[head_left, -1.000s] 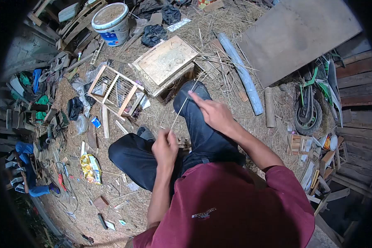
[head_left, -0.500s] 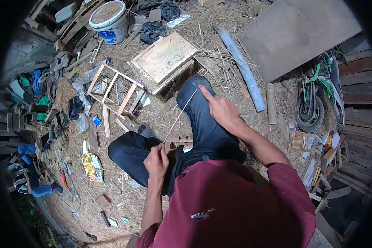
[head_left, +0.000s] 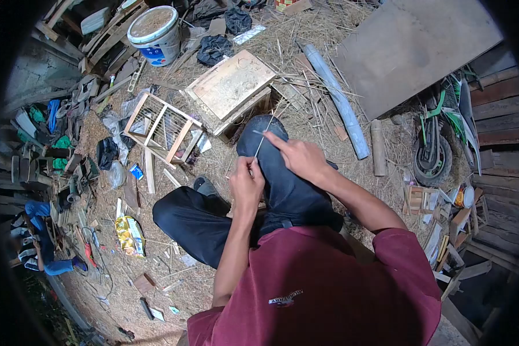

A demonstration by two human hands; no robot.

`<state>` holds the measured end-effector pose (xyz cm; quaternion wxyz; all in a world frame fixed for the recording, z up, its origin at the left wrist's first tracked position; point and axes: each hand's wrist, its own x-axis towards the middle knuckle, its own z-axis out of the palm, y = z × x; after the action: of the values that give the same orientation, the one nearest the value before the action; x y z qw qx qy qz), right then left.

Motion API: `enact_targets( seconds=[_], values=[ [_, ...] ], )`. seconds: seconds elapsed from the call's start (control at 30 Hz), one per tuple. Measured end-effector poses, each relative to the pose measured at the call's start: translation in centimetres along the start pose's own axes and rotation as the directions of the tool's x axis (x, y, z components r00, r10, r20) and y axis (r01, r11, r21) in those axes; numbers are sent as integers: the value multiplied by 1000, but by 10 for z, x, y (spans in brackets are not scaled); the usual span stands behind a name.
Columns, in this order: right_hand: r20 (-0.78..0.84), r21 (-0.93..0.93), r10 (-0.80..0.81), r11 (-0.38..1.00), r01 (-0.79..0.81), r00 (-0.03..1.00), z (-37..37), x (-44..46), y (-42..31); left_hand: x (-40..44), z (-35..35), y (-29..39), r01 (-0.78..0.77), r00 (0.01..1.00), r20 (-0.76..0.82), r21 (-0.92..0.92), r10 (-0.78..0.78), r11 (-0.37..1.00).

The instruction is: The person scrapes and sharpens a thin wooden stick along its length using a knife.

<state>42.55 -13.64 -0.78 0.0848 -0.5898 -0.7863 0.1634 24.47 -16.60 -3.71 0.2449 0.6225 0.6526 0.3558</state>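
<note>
My left hand [head_left: 247,183] is closed on a thin wooden stick [head_left: 260,145], close to the raised right knee. The stick slants up and right across the dark trouser leg, its far end beyond the knee. My right hand [head_left: 301,160] is wrapped round a knife, its index finger stretched forward; the short grey blade [head_left: 258,132] lies against the stick over the knee. The dark end of the handle shows behind the right hand. Just past the knee stands a wooden box [head_left: 232,86] with shavings on its lid.
A barred wooden cage [head_left: 162,128] lies left of the box, with a white bucket [head_left: 154,36] behind. On the right are a grey pole [head_left: 335,101], a large board [head_left: 418,52] and a green motorbike [head_left: 435,132]. Another person [head_left: 37,242] sits at the far left.
My left hand has moved up and forward from near the lap towards the knee, close to my right hand. My right hand has shifted slightly left, the blade with it.
</note>
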Motion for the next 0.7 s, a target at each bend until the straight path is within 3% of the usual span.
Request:
enact_targets(
  seconds=[0.17,0.3,0.43,0.5,0.53,0.57,0.63,0.67,0.7],
  values=[
    [-51,34,94,995,-92,994,7,0,13,-36,-23,-22,24,998,56,8,-24,1000],
    [-36,92,220,972,-215,975,1,4,16,-79,-72,-40,0,1000,8,-21,0,1000],
    [-76,148,223,966,-211,972,-1,1,19,-96,-105,-43,146,988,-39,-79,-150,986],
    [-257,297,143,953,-62,956,2,5,21,-87,-102,-50,201,979,17,-163,-201,966],
    [-344,361,111,932,22,932,3,6,20,-80,-92,-52,276,961,74,-337,-267,900],
    [-354,334,58,940,68,934,1,7,18,-70,-79,-50,345,938,142,-495,-317,798],
    [-369,280,-34,949,146,929,-8,5,13,-44,-61,-27,435,898,306,-511,-316,741],
    [-282,230,-90,960,158,955,-10,1,10,-32,-46,-21,474,875,392,-576,-284,666],
    [-192,178,-139,969,173,972,-13,-2,7,-17,-37,-3,567,815,467,-525,-343,635]
  ],
)
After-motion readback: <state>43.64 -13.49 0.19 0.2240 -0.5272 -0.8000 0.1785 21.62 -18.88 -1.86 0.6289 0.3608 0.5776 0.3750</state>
